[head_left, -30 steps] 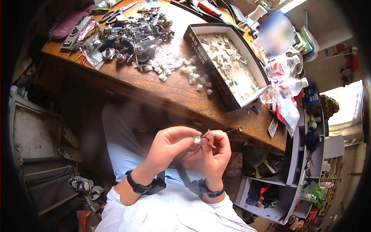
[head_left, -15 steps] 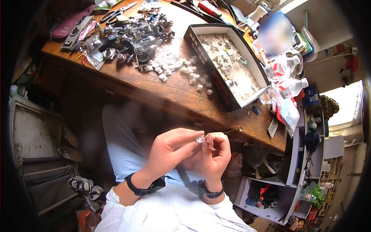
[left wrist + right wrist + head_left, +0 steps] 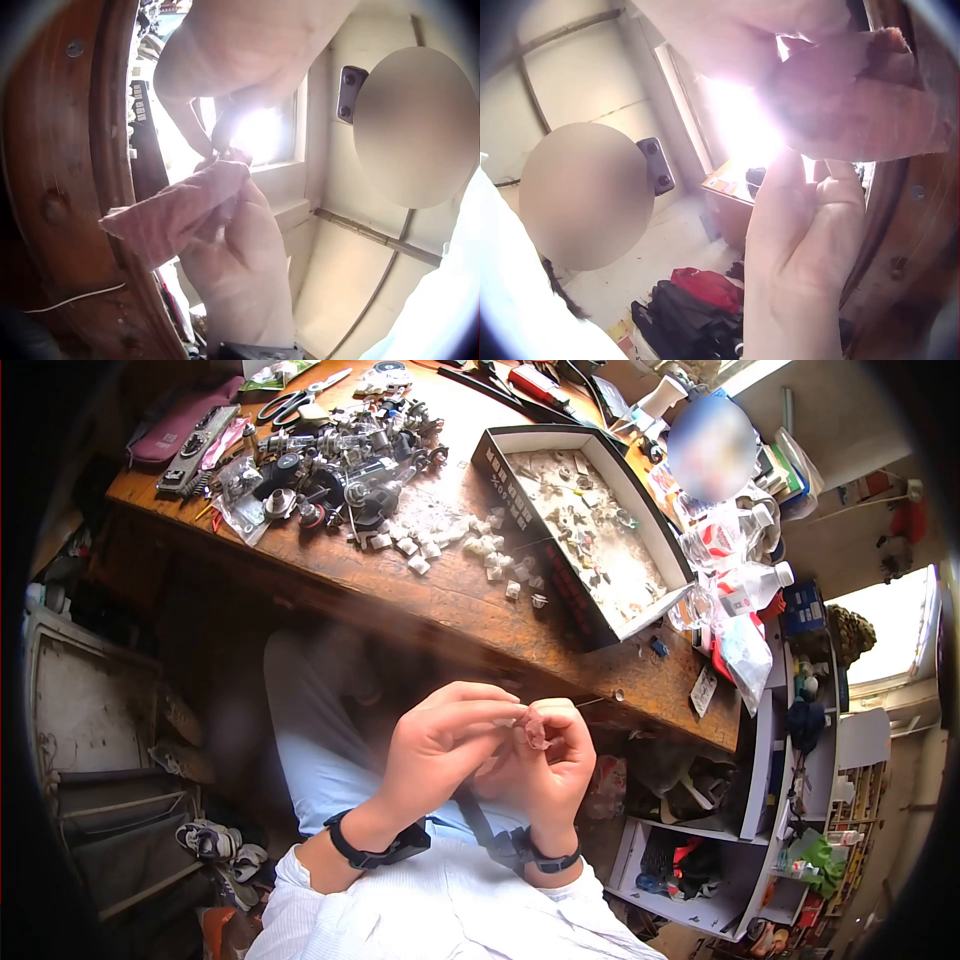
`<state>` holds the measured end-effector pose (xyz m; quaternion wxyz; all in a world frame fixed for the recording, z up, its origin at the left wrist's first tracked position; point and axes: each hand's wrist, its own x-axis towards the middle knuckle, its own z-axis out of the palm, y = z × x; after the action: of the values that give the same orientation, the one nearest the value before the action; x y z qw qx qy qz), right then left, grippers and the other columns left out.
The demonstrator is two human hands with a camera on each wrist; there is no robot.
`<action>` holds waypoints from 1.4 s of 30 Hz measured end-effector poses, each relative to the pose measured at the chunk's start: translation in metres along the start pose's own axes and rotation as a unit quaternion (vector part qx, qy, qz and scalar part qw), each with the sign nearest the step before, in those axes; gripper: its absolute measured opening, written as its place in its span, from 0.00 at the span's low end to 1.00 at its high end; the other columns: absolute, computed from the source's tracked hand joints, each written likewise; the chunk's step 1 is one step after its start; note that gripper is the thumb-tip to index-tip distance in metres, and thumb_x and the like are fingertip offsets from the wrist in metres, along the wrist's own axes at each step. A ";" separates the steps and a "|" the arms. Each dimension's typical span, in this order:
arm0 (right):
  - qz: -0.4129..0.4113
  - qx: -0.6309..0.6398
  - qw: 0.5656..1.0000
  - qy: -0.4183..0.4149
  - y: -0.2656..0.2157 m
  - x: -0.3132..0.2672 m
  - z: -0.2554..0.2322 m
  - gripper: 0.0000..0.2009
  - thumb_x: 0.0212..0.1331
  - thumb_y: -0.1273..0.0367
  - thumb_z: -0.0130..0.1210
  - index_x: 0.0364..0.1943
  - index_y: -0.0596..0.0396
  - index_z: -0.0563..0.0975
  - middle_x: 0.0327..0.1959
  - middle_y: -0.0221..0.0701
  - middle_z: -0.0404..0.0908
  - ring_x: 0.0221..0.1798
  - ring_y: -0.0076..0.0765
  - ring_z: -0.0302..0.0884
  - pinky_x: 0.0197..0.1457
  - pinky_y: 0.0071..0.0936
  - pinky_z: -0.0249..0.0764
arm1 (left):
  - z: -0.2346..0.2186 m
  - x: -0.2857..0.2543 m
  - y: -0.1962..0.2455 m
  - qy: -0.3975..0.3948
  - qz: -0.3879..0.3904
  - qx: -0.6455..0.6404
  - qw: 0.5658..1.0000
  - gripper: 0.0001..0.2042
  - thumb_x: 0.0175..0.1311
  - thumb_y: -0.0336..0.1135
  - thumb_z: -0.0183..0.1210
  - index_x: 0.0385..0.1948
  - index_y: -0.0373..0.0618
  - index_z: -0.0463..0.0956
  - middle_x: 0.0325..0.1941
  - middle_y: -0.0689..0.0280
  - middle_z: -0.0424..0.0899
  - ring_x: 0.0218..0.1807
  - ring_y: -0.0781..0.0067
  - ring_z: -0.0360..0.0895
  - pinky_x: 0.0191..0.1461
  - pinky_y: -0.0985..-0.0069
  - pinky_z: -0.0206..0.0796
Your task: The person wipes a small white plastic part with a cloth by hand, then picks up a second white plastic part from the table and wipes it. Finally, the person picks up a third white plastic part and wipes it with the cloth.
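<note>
Above the lap in the head view, my left hand (image 3: 435, 750) has its thumb and fingers together at the tips, pinching a small white piece (image 3: 507, 723) that is mostly hidden. My right hand (image 3: 560, 765) holds a crumpled, dull pink cloth (image 3: 537, 730) between thumb and curled fingers. The left fingertips meet the cloth's edge. A longer flap of the cloth (image 3: 176, 214) hangs from the right hand in the left wrist view. Seen from the right wrist, the cloth (image 3: 877, 112) covers part of the right fingers, with the left hand (image 3: 802, 232) just below.
A wooden table (image 3: 400, 605) stands ahead, bearing a black-sided box (image 3: 520, 510) of small parts. Small white pieces (image 3: 420, 550) lie left of it, beside a heap of bulbs and metal parts (image 3: 340, 470). Plastic bottles (image 3: 745, 585) stand at the right, above shelves (image 3: 690, 905).
The left fingertips have come right, up against the cloth. The white piece, plainly visible earlier, is now mostly covered by fingers and cloth. The right hand stays nearly in place.
</note>
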<state>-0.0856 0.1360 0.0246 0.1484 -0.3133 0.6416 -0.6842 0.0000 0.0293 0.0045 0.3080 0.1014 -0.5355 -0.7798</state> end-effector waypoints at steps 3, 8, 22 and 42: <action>-0.042 -0.007 0.999 -0.027 0.004 0.002 -0.003 0.04 0.64 0.79 0.56 0.39 0.62 0.73 0.40 0.32 0.71 0.33 0.20 0.74 0.36 0.15 0.71 | 0.001 0.000 0.005 0.021 -0.038 -0.053 0.998 0.14 0.60 0.17 0.57 0.47 0.37 0.81 0.47 0.63 0.83 0.48 0.77 0.79 0.50 0.80 0.72; -0.047 -0.015 0.999 -0.018 0.004 0.001 -0.003 0.04 0.64 0.78 0.55 0.40 0.61 0.73 0.38 0.31 0.72 0.33 0.19 0.74 0.36 0.15 0.71 | -0.004 0.003 0.011 0.002 -0.130 -0.119 0.984 0.15 0.60 0.15 0.57 0.50 0.33 0.78 0.51 0.57 0.83 0.52 0.72 0.80 0.58 0.76 0.73; 0.066 0.075 0.993 0.061 -0.002 -0.005 0.009 0.07 0.63 0.74 0.58 0.40 0.56 0.71 0.37 0.23 0.74 0.39 0.15 0.69 0.46 0.13 0.66 | 0.004 -0.002 0.011 0.009 -0.141 -0.155 0.978 0.17 0.62 0.16 0.53 0.53 0.33 0.76 0.54 0.56 0.82 0.53 0.72 0.80 0.58 0.75 0.73; 0.000 0.027 1.000 -0.003 0.000 0.003 -0.005 0.04 0.64 0.77 0.57 0.35 0.61 0.73 0.34 0.28 0.74 0.27 0.16 0.72 0.31 0.14 0.69 | -0.011 0.006 0.006 -0.055 -0.074 -0.078 0.993 0.12 0.65 0.20 0.56 0.48 0.33 0.78 0.45 0.63 0.83 0.44 0.78 0.80 0.49 0.81 0.72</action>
<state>-0.0904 0.1380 0.0256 0.1587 -0.3107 0.6227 -0.7004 0.0023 0.0158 0.0061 0.2268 0.0730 -0.4799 -0.8444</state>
